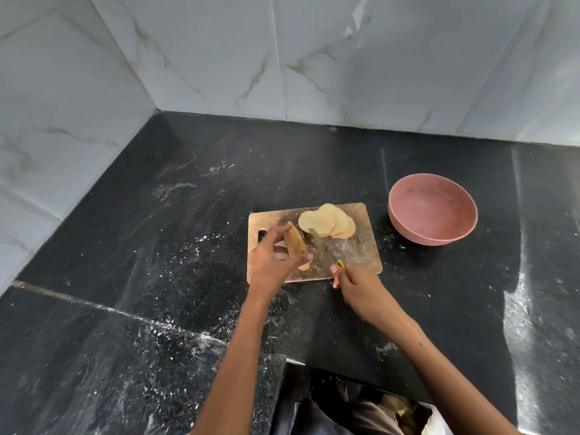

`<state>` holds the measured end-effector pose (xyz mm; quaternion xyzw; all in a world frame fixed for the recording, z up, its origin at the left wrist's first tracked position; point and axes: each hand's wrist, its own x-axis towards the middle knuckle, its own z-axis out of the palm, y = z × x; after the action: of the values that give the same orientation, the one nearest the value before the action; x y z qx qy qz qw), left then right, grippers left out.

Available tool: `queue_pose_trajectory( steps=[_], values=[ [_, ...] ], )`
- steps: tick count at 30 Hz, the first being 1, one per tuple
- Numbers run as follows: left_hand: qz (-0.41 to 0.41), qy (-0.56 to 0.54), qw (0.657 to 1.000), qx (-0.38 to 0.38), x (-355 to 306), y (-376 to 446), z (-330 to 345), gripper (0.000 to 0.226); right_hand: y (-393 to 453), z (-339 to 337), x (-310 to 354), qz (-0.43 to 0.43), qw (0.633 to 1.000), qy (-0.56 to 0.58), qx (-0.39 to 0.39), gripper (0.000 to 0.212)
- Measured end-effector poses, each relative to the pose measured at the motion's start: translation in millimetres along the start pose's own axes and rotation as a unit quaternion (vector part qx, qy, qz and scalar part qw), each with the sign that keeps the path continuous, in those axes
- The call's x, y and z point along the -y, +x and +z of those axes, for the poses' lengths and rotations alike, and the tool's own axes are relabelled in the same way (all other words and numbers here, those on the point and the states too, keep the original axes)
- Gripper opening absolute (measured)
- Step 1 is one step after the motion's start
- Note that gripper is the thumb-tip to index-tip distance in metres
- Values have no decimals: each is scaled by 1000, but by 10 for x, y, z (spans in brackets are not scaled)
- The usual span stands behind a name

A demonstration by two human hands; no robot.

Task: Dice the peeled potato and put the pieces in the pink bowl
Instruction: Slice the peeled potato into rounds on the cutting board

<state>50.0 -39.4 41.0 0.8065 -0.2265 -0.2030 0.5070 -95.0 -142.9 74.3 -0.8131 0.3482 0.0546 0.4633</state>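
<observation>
Wooden cutting board [354, 246] sits on the black stone counter [157, 246], handle slot toward the person's left, floury specks over both. Slicing stage, not dicing yet: a fan of round potato slices [328, 224] lies overlapped on the far part of the board, flat and whole. Left hand [271, 262] pinches the last piece of potato [296, 246] between thumb and fingertips, holding it on edge just above the board's near left part; it looks like an end slab with a darker face, though blur makes it hard to say whether any skin remains. Right hand [354, 287] is wrapped around the handle of a knife [320, 244], yellow showing at the grip, blade lying low across the board with its tip under the edge of the slices. Pink bowl [433, 213] stands on the counter just right of the board, apart from it, with nothing in it that I can see. Next move, by my reckoning: lay the held piece flat with the others, stack or line them, cut into strips, then crosswise into cubes. Left fingers need tucking clear of the blade. Transfer to the bowl comes after.
</observation>
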Motion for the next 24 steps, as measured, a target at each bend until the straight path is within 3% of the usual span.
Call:
queue_pose_trajectory(
  steps=[6, 9, 13, 17, 24],
  values=[
    [59, 57, 996, 41, -126, 95, 163, 64, 69, -73, -20, -14, 998, 7, -60, 38],
    [32, 51, 998, 16, -103, 102, 146, 62, 79, -91, -9, -20, 997, 24, -77, 38],
    [-34, -10, 998, -54, -7, 77, 69, 61, 159, 13, 5, -43, 996, 47, -64, 21],
    [-65, -74, 993, -63, 40, 59, 56, 63, 268, 158, 97, -86, 993, 62, -53, 4],
    [-122, -204, 970, -59, 60, 43, 68, 44, 414, 256, 136, -75, 994, 27, -72, 2]
  ],
)
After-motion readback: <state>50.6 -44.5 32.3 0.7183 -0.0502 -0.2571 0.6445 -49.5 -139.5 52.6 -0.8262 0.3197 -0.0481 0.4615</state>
